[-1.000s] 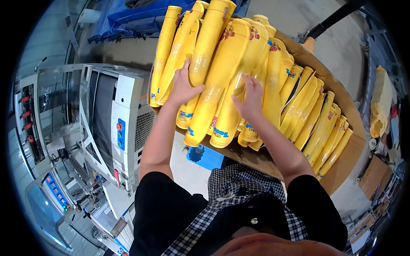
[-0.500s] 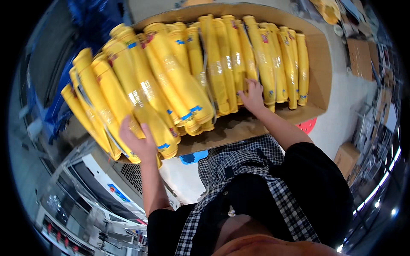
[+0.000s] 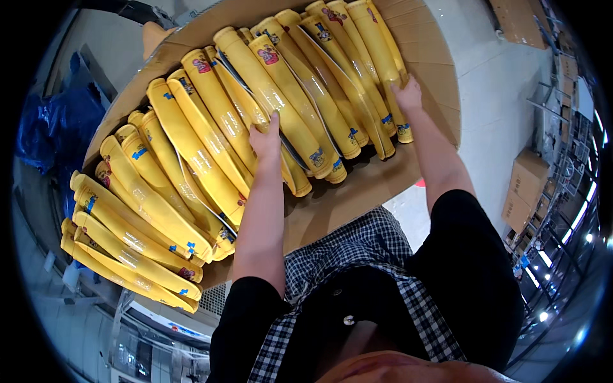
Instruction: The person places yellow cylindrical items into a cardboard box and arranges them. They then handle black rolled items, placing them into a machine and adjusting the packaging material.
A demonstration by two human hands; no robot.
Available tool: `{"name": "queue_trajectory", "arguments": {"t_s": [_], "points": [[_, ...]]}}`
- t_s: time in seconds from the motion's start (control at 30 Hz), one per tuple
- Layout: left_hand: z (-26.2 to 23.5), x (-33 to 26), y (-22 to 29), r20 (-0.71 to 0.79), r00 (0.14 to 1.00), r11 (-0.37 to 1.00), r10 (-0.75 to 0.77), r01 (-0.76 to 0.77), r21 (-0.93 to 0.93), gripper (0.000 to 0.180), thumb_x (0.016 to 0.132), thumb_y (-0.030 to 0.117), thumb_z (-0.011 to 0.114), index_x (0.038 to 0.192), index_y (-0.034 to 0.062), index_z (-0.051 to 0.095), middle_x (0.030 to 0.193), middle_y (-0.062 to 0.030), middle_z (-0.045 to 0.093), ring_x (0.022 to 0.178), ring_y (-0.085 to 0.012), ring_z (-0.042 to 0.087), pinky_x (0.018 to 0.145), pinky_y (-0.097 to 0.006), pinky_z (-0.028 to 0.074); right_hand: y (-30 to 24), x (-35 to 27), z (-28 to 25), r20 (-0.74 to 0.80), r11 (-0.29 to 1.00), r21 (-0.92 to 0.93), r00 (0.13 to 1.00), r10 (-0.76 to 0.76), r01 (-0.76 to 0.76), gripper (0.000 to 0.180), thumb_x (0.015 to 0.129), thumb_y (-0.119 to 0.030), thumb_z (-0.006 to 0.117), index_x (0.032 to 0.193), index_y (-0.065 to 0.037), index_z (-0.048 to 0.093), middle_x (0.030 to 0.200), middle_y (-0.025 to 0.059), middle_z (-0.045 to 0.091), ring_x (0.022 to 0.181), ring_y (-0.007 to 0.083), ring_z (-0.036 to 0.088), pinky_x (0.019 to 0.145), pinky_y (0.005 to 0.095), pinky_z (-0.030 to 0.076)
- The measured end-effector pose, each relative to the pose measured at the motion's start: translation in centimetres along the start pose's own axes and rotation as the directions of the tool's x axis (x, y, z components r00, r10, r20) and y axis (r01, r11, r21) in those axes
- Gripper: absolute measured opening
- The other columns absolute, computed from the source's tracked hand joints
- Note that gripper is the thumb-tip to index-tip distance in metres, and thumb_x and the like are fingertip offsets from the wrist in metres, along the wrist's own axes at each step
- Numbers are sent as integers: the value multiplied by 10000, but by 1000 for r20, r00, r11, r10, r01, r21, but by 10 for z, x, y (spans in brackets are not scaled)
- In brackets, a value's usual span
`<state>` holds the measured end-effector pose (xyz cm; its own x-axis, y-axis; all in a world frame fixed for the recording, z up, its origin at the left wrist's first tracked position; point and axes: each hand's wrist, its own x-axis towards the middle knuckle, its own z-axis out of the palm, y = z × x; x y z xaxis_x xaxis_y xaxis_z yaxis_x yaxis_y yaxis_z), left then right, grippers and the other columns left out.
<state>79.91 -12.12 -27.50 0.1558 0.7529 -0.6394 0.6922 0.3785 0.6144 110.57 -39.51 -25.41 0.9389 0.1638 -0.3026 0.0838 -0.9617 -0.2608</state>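
Observation:
A packed row of yellow rolls [image 3: 220, 105], somewhat flattened, with small coloured prints and shiny clear wrap, stands leaning in a large cardboard box [image 3: 437, 70]. My left hand [image 3: 265, 137] reaches into the middle of the row, thumb lying up along one roll and fingers closed in among its neighbours, partly hidden. At the row's right end, my right hand [image 3: 408, 96] closes round the outermost roll, its fingertips partly out of sight. Between both hands several rolls stand pressed side by side. Left of my left hand, more rolls fan out and overhang the box's near left edge.
Blue plastic sheeting [image 3: 57, 121] hangs beyond the box at the left. A grey and white machine [image 3: 159, 325] stands at the lower left. On the right are a closed carton [image 3: 525, 191] and shelving with more boxes.
My left hand has moved right and up from the left rolls to the row's middle. My right hand has shifted right to its end. Box and rolls now appear more slanted in view.

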Motion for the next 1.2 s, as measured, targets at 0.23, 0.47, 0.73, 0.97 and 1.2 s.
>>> {"name": "queue_trajectory", "arguments": {"t_s": [0.23, 0.47, 0.73, 0.97, 1.2], "points": [[10, 21, 23, -79, 991, 976, -106, 119, 183, 1154, 632, 585, 826, 1390, -100, 290, 1387, -273, 386, 1293, -358, 409, 1087, -444, 345, -18, 35, 2, 262, 982, -180, 965, -8, 57, 812, 671, -361, 782, 1331, -43, 431, 1316, 176, 516, 1219, 329, 509, 997, 434, 444], [33, -9, 33, 229, 973, 943, -22, 96, -320, 712, 756, 67, 803, 1316, -50, 381, 1222, -162, 571, 1131, -250, 567, 983, -342, 458, -17, 1, -19, 453, 871, 489, 868, -206, -48, 681, 664, -239, 781, 1252, -28, 510, 1251, 166, 544, 1153, 279, 551, 971, 382, 447], [57, -22, 39, 134, 990, 975, 42, -11, -222, 717, 670, 23, 841, 1249, -42, 425, 1138, -158, 597, 963, -236, 627, 840, -329, 528, -49, -60, 11, 276, 866, 293, 831, -482, 405, 804, 686, -364, 781, 1347, -80, 421, 1204, 192, 492, 1165, 382, 471, 1009, 450, 380], [47, 0, 19, 235, 970, 989, 56, -21, -149, 798, 723, 75, 815, 1359, -2, 338, 1269, -148, 517, 1130, -253, 547, 955, -359, 478, -59, -31, 64, 209, 952, 264, 955, -213, 155, 775, 901, -545, 526, 1376, 50, 381, 1368, 244, 406, 1309, 393, 326, 1098, 474, 253], [32, 31, 8, 402, 905, 755, -139, 359, -549, 765, 855, 429, 703, 1363, -42, 379, 1276, -172, 538, 1144, -264, 550, 942, -385, 487, -66, -38, 75, 276, 905, 401, 924, -266, 141, 709, 927, -520, 511, 1312, 75, 482, 1349, 245, 485, 1279, 359, 435, 1076, 391, 331]]}}
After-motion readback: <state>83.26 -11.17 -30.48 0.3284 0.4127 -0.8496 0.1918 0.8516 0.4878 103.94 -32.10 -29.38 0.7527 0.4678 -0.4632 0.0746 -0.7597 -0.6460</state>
